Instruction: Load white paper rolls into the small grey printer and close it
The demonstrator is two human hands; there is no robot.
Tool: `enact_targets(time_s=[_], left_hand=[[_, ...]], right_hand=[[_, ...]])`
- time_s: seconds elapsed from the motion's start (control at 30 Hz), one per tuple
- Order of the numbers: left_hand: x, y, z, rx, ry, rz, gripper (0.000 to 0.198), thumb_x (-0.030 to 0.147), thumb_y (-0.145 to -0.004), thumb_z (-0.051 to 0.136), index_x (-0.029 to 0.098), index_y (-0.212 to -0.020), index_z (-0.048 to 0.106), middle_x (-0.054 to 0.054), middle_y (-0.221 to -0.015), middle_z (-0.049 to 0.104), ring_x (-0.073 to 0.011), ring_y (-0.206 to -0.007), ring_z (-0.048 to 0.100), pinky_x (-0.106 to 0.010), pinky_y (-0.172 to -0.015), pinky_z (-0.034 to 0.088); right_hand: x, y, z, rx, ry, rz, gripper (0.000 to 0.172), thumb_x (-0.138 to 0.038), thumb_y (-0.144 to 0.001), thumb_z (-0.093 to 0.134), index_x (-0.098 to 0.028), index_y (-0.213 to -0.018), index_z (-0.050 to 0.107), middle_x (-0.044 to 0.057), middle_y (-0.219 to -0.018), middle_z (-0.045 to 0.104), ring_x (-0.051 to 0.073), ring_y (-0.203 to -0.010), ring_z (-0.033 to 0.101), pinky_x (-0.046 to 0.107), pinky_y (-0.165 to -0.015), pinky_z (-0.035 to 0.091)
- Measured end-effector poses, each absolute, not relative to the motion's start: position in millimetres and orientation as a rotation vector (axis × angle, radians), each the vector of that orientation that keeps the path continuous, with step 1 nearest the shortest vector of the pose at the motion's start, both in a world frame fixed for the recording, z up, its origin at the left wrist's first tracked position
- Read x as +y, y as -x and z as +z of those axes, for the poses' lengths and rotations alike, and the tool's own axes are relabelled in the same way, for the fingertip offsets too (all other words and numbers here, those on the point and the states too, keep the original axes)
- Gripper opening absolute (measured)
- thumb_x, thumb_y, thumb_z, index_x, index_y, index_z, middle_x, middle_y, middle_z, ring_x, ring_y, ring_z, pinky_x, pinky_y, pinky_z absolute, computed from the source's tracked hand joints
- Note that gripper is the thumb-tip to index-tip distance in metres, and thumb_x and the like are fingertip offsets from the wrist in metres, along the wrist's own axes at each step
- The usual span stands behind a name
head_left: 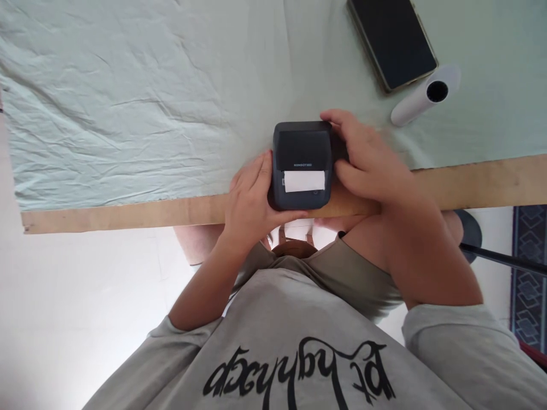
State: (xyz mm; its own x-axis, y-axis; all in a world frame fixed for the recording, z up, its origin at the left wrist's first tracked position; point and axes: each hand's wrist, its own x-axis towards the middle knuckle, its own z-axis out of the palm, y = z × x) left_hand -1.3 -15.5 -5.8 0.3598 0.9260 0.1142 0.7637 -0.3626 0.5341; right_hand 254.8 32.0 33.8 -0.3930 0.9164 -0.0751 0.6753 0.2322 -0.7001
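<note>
A small dark label printer (301,148) sits at the table's front edge, with a white label (304,181) sticking out of its front slot. My left hand (250,196) lies against the printer's left side, its thumb along the lower front edge. On the other side, my right hand (367,159) has its fingertips at the back right corner and its thumb by the right side. Both hands grip the printer between them. Part of its right side is hidden in shadow and behind the fingers.
A black-screened phone or tablet (393,42) in a case lies at the back right. Beside it rests a white paper roll (416,102) with a dark core opening. Wrinkled pale green cloth (141,102) covers the table up to its bare wooden edge (128,215).
</note>
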Motion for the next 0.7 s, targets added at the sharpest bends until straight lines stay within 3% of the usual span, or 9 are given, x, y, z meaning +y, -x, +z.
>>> enact_targets(time_s=[0.2,0.37,0.5,0.6,0.7], left_hand=[[-11.9,3.1,-2.1,1.405,-2.183,0.647,0.114,0.096,-0.074,0.071,0.021,-0.158,0.051,-0.021,-0.155,0.062,-0.0434,-0.145,0.060,-0.058,-0.123,0.046],[-11.0,2.4,-0.2,1.423,-2.149,0.621,0.115,0.098,-0.070,0.071,0.022,-0.155,0.055,-0.021,-0.152,0.064,-0.0438,-0.143,0.060,-0.059,-0.121,0.047],[-13.0,0.6,-0.3,1.450,-2.154,0.614,0.120,0.100,-0.070,0.067,0.020,-0.158,0.050,-0.023,-0.154,0.063,-0.0460,-0.145,0.058,-0.061,-0.121,0.044],[-15.4,-0.2,2.5,1.429,-2.140,0.633,0.106,0.098,-0.085,0.052,0.020,-0.157,0.049,-0.021,-0.158,0.060,-0.0428,-0.149,0.056,-0.058,-0.123,0.043],[-17.1,-0.5,4.9,1.426,-2.123,0.655,0.089,0.086,-0.101,0.036,0.019,-0.158,0.048,-0.020,-0.159,0.060,-0.0385,-0.149,0.056,-0.055,-0.122,0.043]], right_hand=[[30.0,-246.8,38.1,-2.143,1.466,0.919,0.082,-0.012,-0.072,0.054,-0.024,-0.152,0.037,0.012,-0.149,0.069,0.034,-0.146,0.061,0.060,-0.124,0.044],[31.3,-247.7,33.7,-2.108,1.424,0.919,0.086,-0.013,-0.069,0.054,-0.014,-0.153,0.041,0.015,-0.138,0.073,0.037,-0.139,0.066,0.063,-0.123,0.044],[30.9,-250.1,33.3,-2.015,1.403,1.033,0.080,-0.012,-0.074,0.052,-0.020,-0.152,0.042,0.012,-0.141,0.073,0.031,-0.146,0.061,0.058,-0.128,0.042],[27.6,-253.1,38.2,-1.884,1.345,1.187,0.065,-0.017,-0.085,0.051,-0.026,-0.149,0.043,0.009,-0.149,0.069,0.027,-0.147,0.060,0.055,-0.128,0.043],[24.3,-257.6,43.9,-1.922,1.341,1.157,0.060,-0.031,-0.089,0.063,-0.032,-0.147,0.047,0.008,-0.157,0.062,0.031,-0.147,0.060,0.059,-0.127,0.046]])
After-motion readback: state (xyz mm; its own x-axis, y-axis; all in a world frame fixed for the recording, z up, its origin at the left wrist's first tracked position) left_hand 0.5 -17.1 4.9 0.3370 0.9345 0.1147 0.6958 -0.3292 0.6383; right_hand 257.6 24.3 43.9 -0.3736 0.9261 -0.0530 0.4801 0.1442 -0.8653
